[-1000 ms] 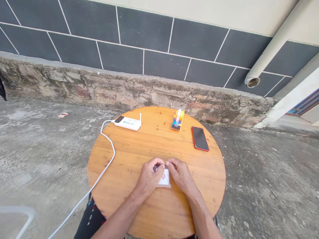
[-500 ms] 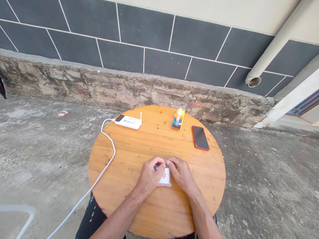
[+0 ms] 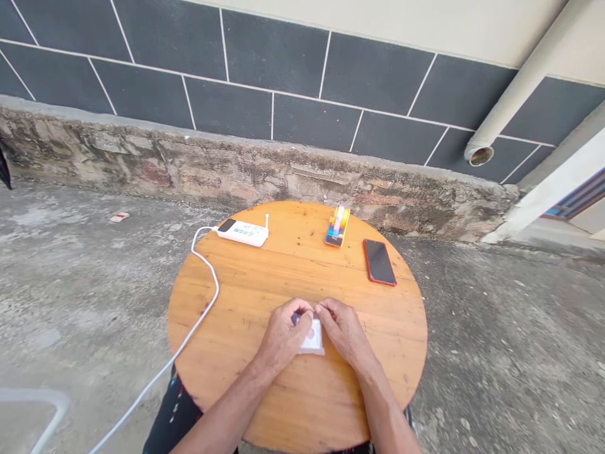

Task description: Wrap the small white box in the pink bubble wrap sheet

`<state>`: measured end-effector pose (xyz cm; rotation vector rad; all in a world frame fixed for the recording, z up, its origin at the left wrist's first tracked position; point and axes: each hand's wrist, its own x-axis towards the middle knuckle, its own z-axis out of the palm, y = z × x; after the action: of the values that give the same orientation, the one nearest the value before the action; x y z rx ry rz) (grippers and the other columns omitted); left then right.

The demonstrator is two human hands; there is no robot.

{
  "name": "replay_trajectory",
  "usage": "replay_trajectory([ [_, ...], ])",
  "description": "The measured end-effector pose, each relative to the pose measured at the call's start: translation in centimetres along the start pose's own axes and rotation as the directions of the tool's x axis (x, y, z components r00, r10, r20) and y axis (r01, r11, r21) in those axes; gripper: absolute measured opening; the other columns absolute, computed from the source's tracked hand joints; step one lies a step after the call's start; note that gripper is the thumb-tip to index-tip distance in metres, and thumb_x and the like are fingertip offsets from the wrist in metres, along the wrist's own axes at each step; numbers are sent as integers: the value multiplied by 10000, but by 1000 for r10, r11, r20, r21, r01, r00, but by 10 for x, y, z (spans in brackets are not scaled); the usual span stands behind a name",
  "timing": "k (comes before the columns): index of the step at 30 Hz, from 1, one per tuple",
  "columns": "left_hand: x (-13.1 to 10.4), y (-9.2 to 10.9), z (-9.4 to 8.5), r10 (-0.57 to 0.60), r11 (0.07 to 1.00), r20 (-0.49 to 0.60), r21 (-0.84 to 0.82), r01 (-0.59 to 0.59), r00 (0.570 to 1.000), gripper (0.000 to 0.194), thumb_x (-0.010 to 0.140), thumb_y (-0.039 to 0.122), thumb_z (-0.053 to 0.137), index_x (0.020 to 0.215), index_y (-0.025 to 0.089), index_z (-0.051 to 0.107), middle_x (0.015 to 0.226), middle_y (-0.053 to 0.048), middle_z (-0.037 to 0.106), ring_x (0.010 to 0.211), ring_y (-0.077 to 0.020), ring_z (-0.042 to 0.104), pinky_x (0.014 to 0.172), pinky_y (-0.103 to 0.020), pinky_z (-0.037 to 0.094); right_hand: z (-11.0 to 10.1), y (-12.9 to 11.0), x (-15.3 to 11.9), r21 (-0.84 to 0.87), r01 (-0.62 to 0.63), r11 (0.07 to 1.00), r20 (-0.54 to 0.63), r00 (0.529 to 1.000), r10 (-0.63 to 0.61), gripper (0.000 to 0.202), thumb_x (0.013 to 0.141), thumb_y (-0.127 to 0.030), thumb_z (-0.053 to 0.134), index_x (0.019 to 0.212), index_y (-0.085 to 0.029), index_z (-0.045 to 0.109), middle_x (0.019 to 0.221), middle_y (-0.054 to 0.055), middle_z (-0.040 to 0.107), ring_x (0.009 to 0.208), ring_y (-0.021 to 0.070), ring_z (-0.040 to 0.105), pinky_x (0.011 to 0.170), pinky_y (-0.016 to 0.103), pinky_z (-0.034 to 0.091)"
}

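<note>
A small flat white packet with a pinkish mark lies near the front of the round wooden table, partly covered by my fingers. My left hand is closed in a pinch at the packet's upper left, and a dark bit shows under its thumb. My right hand is pinched too, at the packet's upper right corner, thumb and forefinger meeting close to the left fingertips. What lies between the right fingertips is too small to make out.
At the back left lies a white power strip, its white cord running off the left edge. A yellow and blue tape dispenser stands at the back right. A red-edged phone lies on the right. Beyond rises a tiled wall.
</note>
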<state>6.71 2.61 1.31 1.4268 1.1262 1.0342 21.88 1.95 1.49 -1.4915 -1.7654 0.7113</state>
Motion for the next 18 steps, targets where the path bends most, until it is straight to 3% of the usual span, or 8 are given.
replay_trajectory([
  [18,0,1,0,1,999,4,43,-1,1000,144,805,259,487,694,185,541,533,38,565,516,-111,501,497,-177,377,1,2,-1,9,5,1000,6,1000,-5,265,922,-307,447,694,-190,516,611,-32,468,576,124,422,526,224,278],
])
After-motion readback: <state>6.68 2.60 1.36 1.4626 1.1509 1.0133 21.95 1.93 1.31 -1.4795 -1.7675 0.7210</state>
